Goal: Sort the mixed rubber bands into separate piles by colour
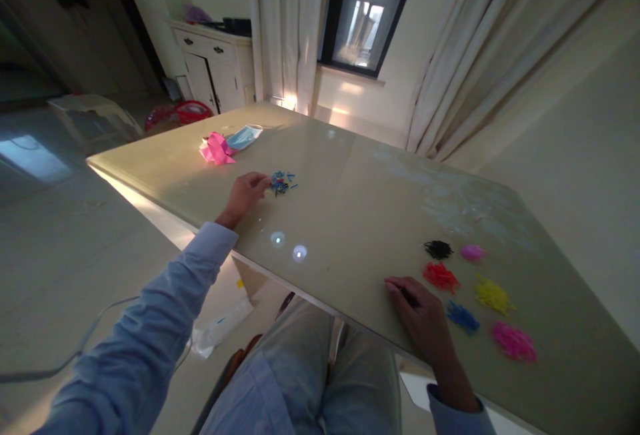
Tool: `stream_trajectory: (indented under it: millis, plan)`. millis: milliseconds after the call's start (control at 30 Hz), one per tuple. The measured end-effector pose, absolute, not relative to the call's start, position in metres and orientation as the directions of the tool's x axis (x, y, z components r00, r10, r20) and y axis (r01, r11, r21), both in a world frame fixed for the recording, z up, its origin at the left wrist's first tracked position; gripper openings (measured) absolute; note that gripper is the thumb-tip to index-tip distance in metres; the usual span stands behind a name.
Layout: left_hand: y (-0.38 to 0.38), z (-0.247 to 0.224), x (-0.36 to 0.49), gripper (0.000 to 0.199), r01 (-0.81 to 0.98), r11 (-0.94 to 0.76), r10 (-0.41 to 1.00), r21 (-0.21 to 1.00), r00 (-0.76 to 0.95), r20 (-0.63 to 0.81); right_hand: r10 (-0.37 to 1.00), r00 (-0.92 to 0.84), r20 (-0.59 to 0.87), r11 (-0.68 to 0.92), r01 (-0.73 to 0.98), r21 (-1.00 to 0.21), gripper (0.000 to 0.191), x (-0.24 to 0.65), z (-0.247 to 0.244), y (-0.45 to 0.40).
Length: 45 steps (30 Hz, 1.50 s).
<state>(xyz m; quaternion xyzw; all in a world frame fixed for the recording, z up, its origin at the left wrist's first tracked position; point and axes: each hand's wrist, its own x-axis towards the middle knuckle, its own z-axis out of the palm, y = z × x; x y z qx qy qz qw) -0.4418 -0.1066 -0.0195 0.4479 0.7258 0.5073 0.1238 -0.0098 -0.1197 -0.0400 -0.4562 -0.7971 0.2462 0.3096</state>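
Note:
My left hand (249, 193) is at the left edge of a small mixed pile (281, 183) of thin pieces, mostly blue with some darker and reddish ones. Its fingertips are pinched together, and what they hold, if anything, is too small to see. My right hand (421, 311) rests near the table's front edge with its fingers curled; their grip is hidden. Close to it lie sorted heaps of small thin pieces: a black heap (439, 249), a red heap (441, 277), a blue heap (463, 317), a yellow heap (493, 295), a magenta heap (514, 341) and a pink heap (472, 253).
A crumpled pink paper (217, 149) and a blue face mask (244, 137) lie at the table's far left. The glossy table (345, 201) has its front edge above my lap. Behind it are a white cabinet (215, 65) and curtains (287, 28).

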Motion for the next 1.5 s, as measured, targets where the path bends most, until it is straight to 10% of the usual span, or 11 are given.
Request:
stream_trajectory:
  millis: [433,733,1167,1500]
  plan:
    - [-0.155,-0.03,-0.253,0.04,-0.282,0.079,0.97,0.956,-0.2,-0.139,0.879,-0.375,0.293,0.465,0.542,-0.7,0.027,-0.013,-0.04,-0.123]
    - [-0.15,-0.023,-0.202,0.037,-0.437,0.155,0.982,0.886,-0.026,-0.185,0.89,-0.355,0.286,0.441,0.511,-0.738,0.022,-0.015,-0.039,-0.127]
    - [-0.124,-0.014,-0.176,0.036,-0.392,0.131,0.991,0.911,0.039,-0.126,0.886,-0.357,0.295,0.444,0.475,-0.76,0.016,-0.017,-0.042,-0.127]
    - [-0.014,-0.016,-0.114,0.019,0.335,-0.204,0.973,0.92,0.173,0.153,0.884,-0.36,0.297,0.449,0.481,-0.753,0.017,-0.018,-0.047,-0.125]
